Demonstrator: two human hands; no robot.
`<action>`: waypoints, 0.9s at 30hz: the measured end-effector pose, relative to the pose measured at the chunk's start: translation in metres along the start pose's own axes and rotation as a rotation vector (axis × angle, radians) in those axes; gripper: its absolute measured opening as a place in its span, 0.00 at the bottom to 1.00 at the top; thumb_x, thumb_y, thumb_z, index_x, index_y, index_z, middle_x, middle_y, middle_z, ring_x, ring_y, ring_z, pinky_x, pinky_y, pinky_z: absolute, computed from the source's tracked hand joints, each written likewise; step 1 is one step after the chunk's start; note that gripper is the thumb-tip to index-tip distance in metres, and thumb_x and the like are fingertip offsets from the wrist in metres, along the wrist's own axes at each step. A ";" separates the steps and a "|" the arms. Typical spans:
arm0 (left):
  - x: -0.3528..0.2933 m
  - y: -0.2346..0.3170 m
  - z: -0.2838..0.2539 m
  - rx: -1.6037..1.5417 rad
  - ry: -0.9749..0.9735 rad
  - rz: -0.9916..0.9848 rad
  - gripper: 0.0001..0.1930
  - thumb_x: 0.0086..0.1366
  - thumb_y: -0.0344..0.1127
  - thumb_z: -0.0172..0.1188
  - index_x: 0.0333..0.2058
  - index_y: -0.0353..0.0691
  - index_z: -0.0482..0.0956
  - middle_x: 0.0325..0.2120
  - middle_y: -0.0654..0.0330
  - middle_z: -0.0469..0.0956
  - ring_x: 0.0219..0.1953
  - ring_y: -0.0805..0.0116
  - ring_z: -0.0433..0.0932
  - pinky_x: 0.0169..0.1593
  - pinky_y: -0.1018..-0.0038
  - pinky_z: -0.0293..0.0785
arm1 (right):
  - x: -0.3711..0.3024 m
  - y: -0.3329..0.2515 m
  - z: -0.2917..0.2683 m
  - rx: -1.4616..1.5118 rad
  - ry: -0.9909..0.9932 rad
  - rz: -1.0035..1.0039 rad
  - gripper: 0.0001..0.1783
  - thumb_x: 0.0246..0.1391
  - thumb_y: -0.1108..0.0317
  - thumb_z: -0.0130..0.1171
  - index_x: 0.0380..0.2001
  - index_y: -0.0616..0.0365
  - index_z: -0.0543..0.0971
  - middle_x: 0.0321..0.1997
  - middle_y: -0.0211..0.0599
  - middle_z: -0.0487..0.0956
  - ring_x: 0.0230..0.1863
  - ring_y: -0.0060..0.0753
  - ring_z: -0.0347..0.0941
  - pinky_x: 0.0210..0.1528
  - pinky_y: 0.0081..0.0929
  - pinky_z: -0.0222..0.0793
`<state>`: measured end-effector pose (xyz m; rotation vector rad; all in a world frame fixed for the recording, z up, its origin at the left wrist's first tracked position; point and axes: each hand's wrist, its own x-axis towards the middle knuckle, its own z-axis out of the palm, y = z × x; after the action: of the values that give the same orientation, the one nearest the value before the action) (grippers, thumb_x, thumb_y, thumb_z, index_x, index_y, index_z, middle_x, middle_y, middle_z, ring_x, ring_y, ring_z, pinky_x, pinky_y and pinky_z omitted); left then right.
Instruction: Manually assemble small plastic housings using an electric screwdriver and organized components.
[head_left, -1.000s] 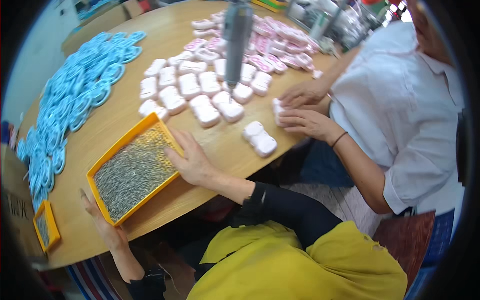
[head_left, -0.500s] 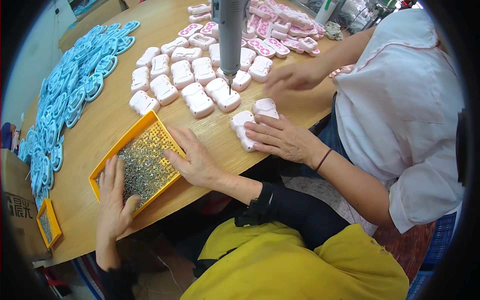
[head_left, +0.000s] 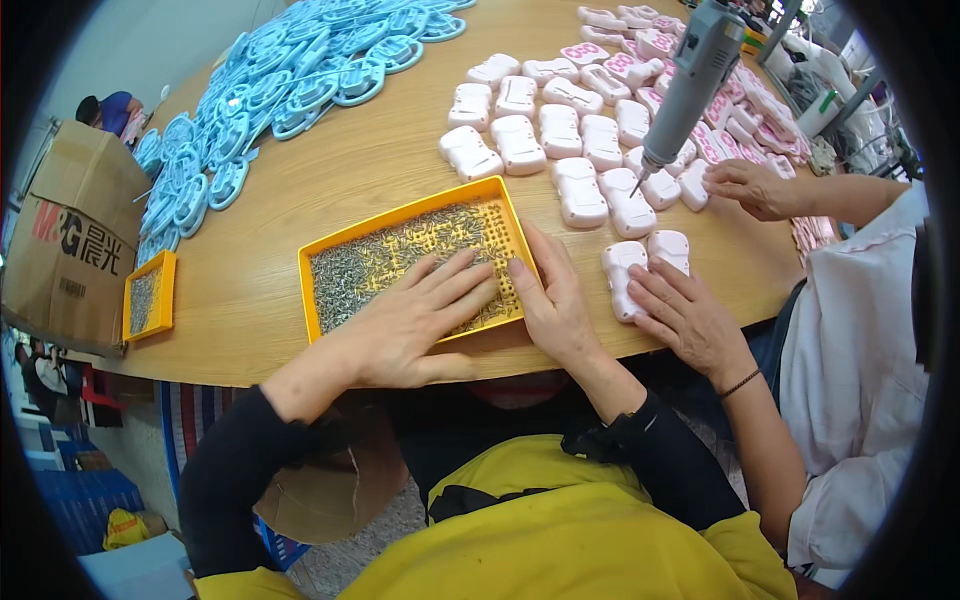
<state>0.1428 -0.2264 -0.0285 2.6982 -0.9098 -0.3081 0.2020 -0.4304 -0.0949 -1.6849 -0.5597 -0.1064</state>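
Note:
A yellow tray (head_left: 400,217) with a perforated bottom stands near the table's front edge. Small metal screws (head_left: 345,275) fill it, heaped thickest at its left end. My left hand (head_left: 405,325) lies across the front of the tray with fingers stretched flat over the screws, thumb apart. At the tray's right end, my right hand (head_left: 560,305) grips the wall, thumb on the inner side and fingers along the outside.
Pale pink plastic housings (head_left: 585,190) lie in rows beneath a hanging electric screwdriver (head_left: 690,85). Right of me, a co-worker's hand (head_left: 695,320) rests on two housings. Blue plastic parts (head_left: 300,80) are piled at far left. A smaller yellow tray (head_left: 150,297) stands near a cardboard box (head_left: 75,235).
The view has swung left, and the tray sits squarer before me. My left hand has gone from the tray's left side to over the screws. My right hand stays on the tray's right end.

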 end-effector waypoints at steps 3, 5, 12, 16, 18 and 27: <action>-0.047 -0.023 -0.008 0.103 -0.063 -0.123 0.46 0.63 0.68 0.46 0.68 0.40 0.52 0.70 0.51 0.47 0.72 0.50 0.41 0.72 0.54 0.37 | 0.002 -0.001 0.005 -0.018 -0.056 -0.014 0.25 0.61 0.69 0.52 0.58 0.71 0.66 0.52 0.54 0.71 0.56 0.48 0.67 0.59 0.35 0.61; -0.057 -0.032 -0.005 0.135 -0.041 -0.288 0.46 0.63 0.68 0.44 0.69 0.39 0.50 0.70 0.49 0.45 0.73 0.50 0.39 0.71 0.53 0.36 | 0.004 -0.002 0.005 -0.032 -0.082 -0.009 0.25 0.61 0.69 0.52 0.59 0.71 0.66 0.53 0.53 0.71 0.56 0.47 0.67 0.60 0.34 0.61; 0.029 -0.020 0.007 0.056 0.169 -0.102 0.48 0.62 0.66 0.48 0.67 0.32 0.49 0.69 0.42 0.46 0.72 0.47 0.41 0.71 0.54 0.37 | 0.006 -0.003 0.004 -0.048 -0.094 -0.002 0.25 0.61 0.68 0.52 0.59 0.70 0.66 0.54 0.52 0.71 0.57 0.44 0.67 0.60 0.34 0.61; 0.013 -0.003 0.013 0.013 0.094 0.038 0.48 0.63 0.66 0.47 0.67 0.30 0.50 0.69 0.43 0.47 0.72 0.48 0.41 0.71 0.54 0.38 | 0.005 -0.002 0.006 -0.068 -0.098 -0.006 0.24 0.62 0.69 0.51 0.59 0.70 0.66 0.55 0.53 0.70 0.57 0.45 0.67 0.61 0.34 0.61; -0.025 -0.005 0.000 -0.102 -0.058 0.016 0.47 0.63 0.67 0.47 0.67 0.32 0.50 0.69 0.44 0.47 0.72 0.48 0.41 0.71 0.53 0.38 | 0.005 -0.010 0.006 -0.106 -0.102 -0.016 0.24 0.62 0.69 0.51 0.59 0.70 0.66 0.56 0.53 0.70 0.58 0.46 0.67 0.61 0.34 0.60; 0.008 -0.030 0.005 0.108 0.157 -0.181 0.48 0.62 0.67 0.46 0.67 0.32 0.50 0.69 0.43 0.47 0.72 0.48 0.41 0.71 0.54 0.37 | 0.005 -0.009 0.007 -0.064 -0.107 0.012 0.25 0.62 0.70 0.50 0.60 0.70 0.64 0.55 0.52 0.70 0.58 0.46 0.66 0.61 0.35 0.60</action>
<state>0.1649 -0.2094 -0.0439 2.8616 -0.6567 -0.0833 0.2008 -0.4219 -0.0869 -1.7638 -0.6319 -0.0259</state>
